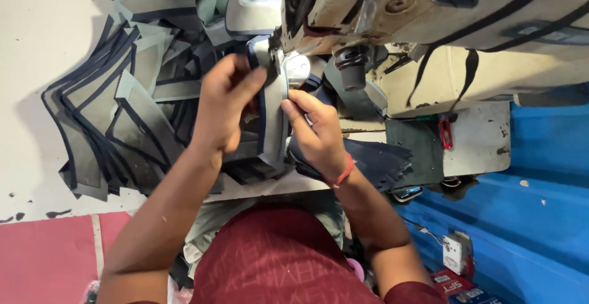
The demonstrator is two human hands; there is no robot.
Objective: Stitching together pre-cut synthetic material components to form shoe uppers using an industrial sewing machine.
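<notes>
Left hand (226,104) and right hand (313,126) pinching grey fabric piece (274,126), grip closed, beside sewing machine (368,9)

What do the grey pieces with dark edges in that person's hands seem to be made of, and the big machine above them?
Grey piece: probably matte fabric or synthetic sheet with dark sewn binding; it bends between the left hand and right hand. Sewing machine: seemingly cream-painted metal, chipped and stained.

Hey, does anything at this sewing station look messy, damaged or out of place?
The sewing machine looks worn, with rusty stains and chipped paint. Cut grey pieces lie in a loose, fanned heap left of both hands, not stacked.
</notes>
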